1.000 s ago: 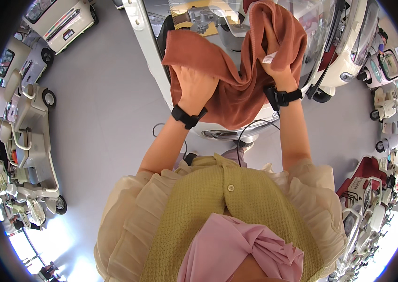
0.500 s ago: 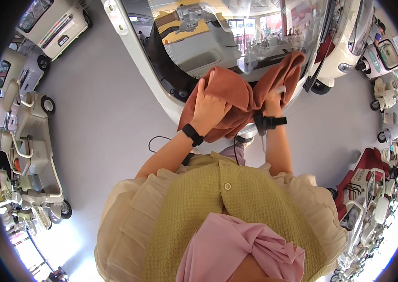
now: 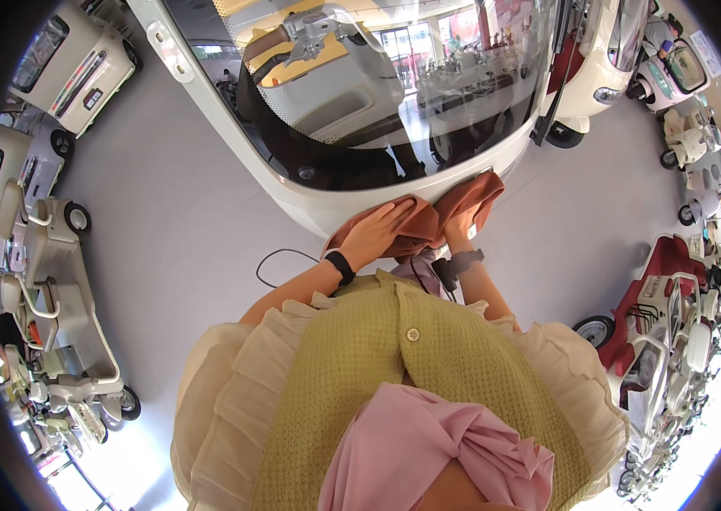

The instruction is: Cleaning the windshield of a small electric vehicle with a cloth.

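Against the cream front panel of a small vehicle [image 3: 292,194], just below its windshield [image 3: 352,111], lies a bunched brown cloth [image 3: 418,223]. My left hand [image 3: 371,233] is on the cloth's left part, its fingers stretched over the fabric and its thumb hidden. The cloth's right part is gripped by my right hand [image 3: 459,228], whose fingertips are partly hidden in the folds. Each wrist wears a black band.
A thin black cable [image 3: 271,255] loops near my left forearm. Parked vehicles and a cargo tricycle [image 3: 80,298] line the left side. To the right stand a cream vehicle [image 3: 592,81], a red three-wheeler [image 3: 646,285] and several scooters. Grey floor [image 3: 190,213] lies between them.
Both hands have moved the cloth down from the windshield's lower part to the panel below it, closer to my body. The view has shifted slightly, showing the vehicle further left.
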Demonstrator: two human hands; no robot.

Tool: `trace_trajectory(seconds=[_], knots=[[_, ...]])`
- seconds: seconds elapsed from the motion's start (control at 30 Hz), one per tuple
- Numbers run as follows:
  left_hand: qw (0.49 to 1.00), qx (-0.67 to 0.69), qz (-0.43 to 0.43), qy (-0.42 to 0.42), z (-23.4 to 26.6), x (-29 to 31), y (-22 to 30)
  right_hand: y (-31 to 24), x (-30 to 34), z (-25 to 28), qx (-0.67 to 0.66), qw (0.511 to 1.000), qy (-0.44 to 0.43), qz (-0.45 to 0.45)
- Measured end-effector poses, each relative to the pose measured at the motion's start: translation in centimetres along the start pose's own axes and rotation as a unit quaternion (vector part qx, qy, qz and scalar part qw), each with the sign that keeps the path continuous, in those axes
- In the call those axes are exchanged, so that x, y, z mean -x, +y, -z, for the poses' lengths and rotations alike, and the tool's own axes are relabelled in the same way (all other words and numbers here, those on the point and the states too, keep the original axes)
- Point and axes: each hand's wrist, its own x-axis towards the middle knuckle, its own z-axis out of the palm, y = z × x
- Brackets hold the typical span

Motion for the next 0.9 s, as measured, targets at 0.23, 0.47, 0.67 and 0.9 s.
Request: trace_trajectory(seconds=[0.23,0.47,0.67,0.9], knots=[[0.979,0.093,0.081,0.164,-4.1,4.4,-2.0,-6.2,2.8,0.5,-0.08,0.989,-0.125,0.005],[0.923,0.022,0.33,0.195,-2.0,7.5,-7.8,-19.6,-1.7,3.7,0.012,0.925,-0.143,0.353],[0.756,0.202,0.454,0.425,3.4,4.2,-14.4,-31.8,-11.1,4.4,0.013,0.87,-0.001,0.492],[0.662,0.269,0.496,0.492,3.2,4.0,-14.7,-39.1,-9.1,2.2,0.026,0.836,-0.036,0.546]])
